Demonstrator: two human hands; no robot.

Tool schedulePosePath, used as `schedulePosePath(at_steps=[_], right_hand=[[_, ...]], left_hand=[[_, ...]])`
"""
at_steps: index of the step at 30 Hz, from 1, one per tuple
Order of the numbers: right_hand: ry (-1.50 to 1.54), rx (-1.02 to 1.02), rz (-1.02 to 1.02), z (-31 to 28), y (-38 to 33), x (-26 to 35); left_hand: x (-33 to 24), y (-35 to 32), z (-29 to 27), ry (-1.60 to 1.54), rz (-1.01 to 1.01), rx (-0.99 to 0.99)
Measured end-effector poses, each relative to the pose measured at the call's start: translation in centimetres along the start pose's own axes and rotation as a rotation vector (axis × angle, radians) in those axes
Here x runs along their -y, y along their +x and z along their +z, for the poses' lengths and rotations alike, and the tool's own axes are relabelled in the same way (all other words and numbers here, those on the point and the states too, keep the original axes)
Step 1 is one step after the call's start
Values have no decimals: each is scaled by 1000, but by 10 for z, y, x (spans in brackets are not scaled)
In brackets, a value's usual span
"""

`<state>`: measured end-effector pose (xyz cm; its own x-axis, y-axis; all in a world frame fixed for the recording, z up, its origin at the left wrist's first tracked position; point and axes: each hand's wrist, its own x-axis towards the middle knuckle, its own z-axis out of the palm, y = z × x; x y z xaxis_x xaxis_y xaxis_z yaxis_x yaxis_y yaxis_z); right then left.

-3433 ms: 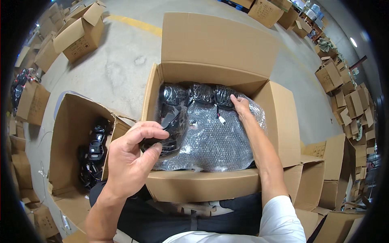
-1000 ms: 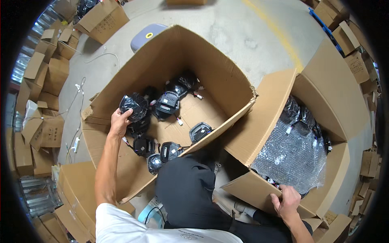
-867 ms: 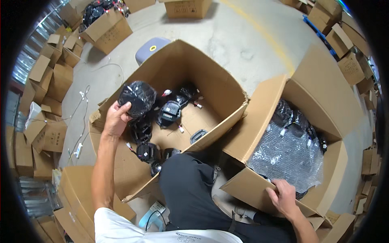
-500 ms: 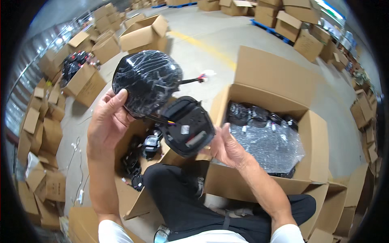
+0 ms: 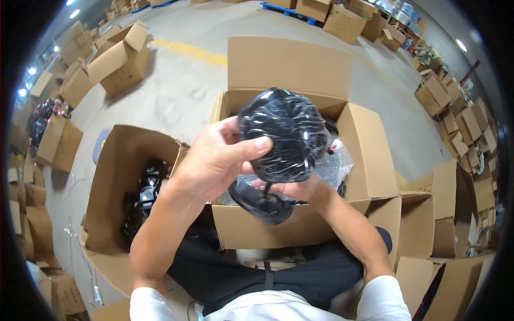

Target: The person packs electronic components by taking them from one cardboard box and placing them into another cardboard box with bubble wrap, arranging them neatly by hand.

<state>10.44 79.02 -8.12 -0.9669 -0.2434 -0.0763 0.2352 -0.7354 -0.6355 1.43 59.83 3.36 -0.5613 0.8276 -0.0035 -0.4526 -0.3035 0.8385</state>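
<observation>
A rounded black housing [image 5: 284, 136], wrapped in glossy clear film, looks like a vehicle side mirror and is held up over the open carton. My left hand [image 5: 219, 155] grips its left edge, thumb on the front and fingers behind. Below it hangs a second black part [image 5: 259, 203], smeared by motion and seemingly joined by a short dark stem. My right hand [image 5: 300, 188] is closed around the underside near that stem, its fingers partly hidden. A small red and white connector [image 5: 333, 147] shows at the housing's right.
The open carton [image 5: 292, 227] before me holds bubble wrap [image 5: 342, 160] and black wrapped items. Another carton [image 5: 107, 176] at left contains black parts. More cartons [image 5: 417, 214] crowd the right, and a box [image 5: 120, 61] stands on the floor at far left.
The film-wrapped housing has come right and down in view, now over the carton. The second part has swung beneath it. My right hand has closed in under the housing; the view has turned right.
</observation>
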Motion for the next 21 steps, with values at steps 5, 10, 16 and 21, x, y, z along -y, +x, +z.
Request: schedulePosePath(at_steps=[5, 10, 16, 21], right_hand=[[-140, 145, 207, -50, -1, 15], [-241, 3, 536, -18, 17, 31], [-739, 207, 489, -12, 1, 21], [-1063, 17, 382, 48, 21, 7]], left_hand=[[37, 22, 0, -40, -123, 43], [31, 25, -28, -66, -17, -126], [37, 43, -45, -149, 70, -179], [57, 43, -38, -168, 10, -212]])
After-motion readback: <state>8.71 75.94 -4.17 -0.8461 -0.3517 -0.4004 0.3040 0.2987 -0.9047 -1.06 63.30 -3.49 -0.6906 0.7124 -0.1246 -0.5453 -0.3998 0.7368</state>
